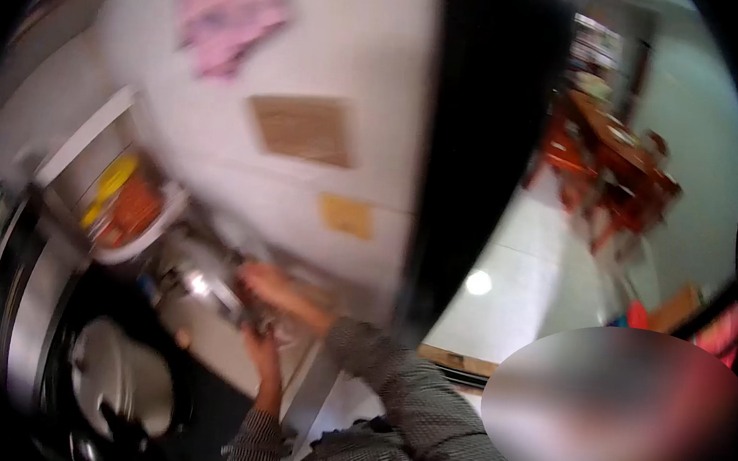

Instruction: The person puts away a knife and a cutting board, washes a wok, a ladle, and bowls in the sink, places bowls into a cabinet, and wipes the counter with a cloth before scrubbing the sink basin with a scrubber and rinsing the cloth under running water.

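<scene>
My right hand (276,291) reaches over the counter from the lower right, its fingers pointing left and smeared by motion. Just below it is my left hand (262,352), close to the right one and pointing up. Whether either hand holds something is hidden by the blur. A shiny metallic thing (201,284) lies just left of my fingers, too blurred to name. Both hands are above the pale countertop (210,339), near its wall side.
A large light-coloured pot (119,376) stands on the dark stove at lower left. A white rack or basin (135,250) holds orange and yellow items (125,207). A brown card (302,129) is on the wall. A dark door frame (483,153) separates a room with a wooden table (615,144).
</scene>
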### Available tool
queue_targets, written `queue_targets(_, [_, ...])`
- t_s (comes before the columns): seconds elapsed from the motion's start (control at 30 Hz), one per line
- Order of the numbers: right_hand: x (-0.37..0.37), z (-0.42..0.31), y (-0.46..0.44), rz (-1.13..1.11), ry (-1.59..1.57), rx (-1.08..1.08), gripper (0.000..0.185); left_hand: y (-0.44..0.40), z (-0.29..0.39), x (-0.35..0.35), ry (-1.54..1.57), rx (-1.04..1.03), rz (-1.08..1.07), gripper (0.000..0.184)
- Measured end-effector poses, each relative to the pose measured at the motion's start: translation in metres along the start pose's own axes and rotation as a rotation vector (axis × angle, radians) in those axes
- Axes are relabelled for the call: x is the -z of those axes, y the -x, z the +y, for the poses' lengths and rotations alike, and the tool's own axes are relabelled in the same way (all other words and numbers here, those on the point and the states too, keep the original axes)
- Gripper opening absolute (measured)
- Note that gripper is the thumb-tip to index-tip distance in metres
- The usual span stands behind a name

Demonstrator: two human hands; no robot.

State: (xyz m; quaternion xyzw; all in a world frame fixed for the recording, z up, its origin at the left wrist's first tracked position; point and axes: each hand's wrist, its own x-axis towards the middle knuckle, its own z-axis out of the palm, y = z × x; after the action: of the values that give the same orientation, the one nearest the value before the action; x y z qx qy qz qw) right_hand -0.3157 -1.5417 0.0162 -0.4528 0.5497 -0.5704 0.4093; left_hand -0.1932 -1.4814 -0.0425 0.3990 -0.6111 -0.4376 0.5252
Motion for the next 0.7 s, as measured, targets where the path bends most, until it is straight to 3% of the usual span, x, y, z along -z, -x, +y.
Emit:
queue_targets(0.03, [0.001,-0.002,0.011,-0.039,-0.195,-0.027,0.029,0.002,0.006,0.006,-0.048,-0.033,-0.035,0.034])
queue_targets(0.07, [0.011,-0.033,0.034,-0.056,-0.212,-0.078,0.033,0.004,0.01,0.003,0.047,0.064,-0.013,0.036])
queue_targets(0.13, [0.023,-0.028,0.052,-0.059,-0.232,-0.055,0.04,0.009,0.006,0.0,0.069,0.081,0.014,0.045])
queue_targets(0.17, [0.025,-0.033,0.058,-0.011,-0.265,-0.004,0.036,0.002,-0.006,-0.002,-0.019,-0.006,0.028,0.05])
queue_targets(0.2, [0.027,-0.032,0.065,0.031,-0.29,0.033,0.034,0.005,-0.009,-0.003,-0.17,0.03,0.048,0.04])
queue_targets(0.23, [0.03,-0.03,0.071,0.071,-0.32,0.067,0.032,0.006,-0.013,-0.009,-0.036,0.017,0.051,0.05])
queue_targets(0.27, [0.028,-0.034,0.082,0.139,-0.276,0.169,0.032,0.012,0.015,-0.007,-0.113,0.009,0.053,0.057])
queue_targets(0.3, [0.023,-0.041,0.095,0.213,-0.236,0.275,0.032,0.016,0.009,-0.006,-0.206,-0.13,0.117,0.063])
queue_targets(0.43, [0.003,-0.066,0.124,0.377,-0.152,0.409,0.021,0.039,0.04,0.02,-0.241,-0.046,0.158,0.057])
queue_targets(0.57, [-0.022,-0.059,0.14,0.182,-0.182,0.49,0.021,0.094,0.043,0.08,-0.211,0.062,0.228,0.045])
queue_targets(0.7, [-0.057,-0.042,0.151,-0.03,-0.256,0.437,0.02,0.17,0.025,0.155,-0.143,0.306,0.591,0.033])
